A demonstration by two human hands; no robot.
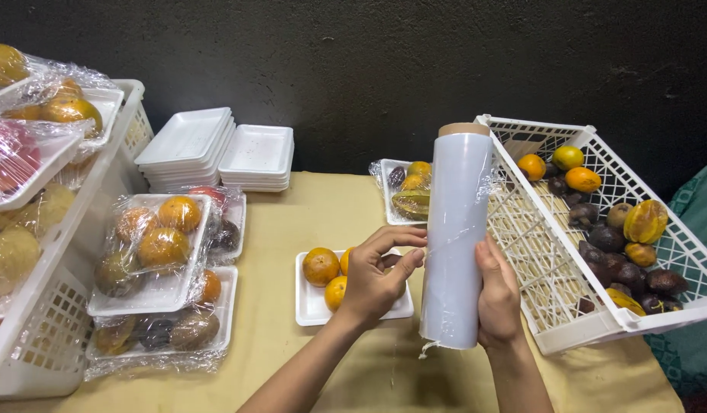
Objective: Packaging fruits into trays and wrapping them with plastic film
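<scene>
A tall roll of clear cling film [456,237] stands upright above the table. My right hand [497,294] grips its lower right side. My left hand [378,271] pinches at the film's edge on the roll's left side, fingers curled. Just behind my left hand lies a white foam tray [311,306] holding a few oranges [321,266], unwrapped.
A white plastic crate [567,321] of mixed fruit tilts at the right. A wrapped fruit tray [407,193] sits behind the roll. Stacks of empty foam trays [216,149] stand at the back. Wrapped trays [158,268] pile at the left beside a white basket [40,329].
</scene>
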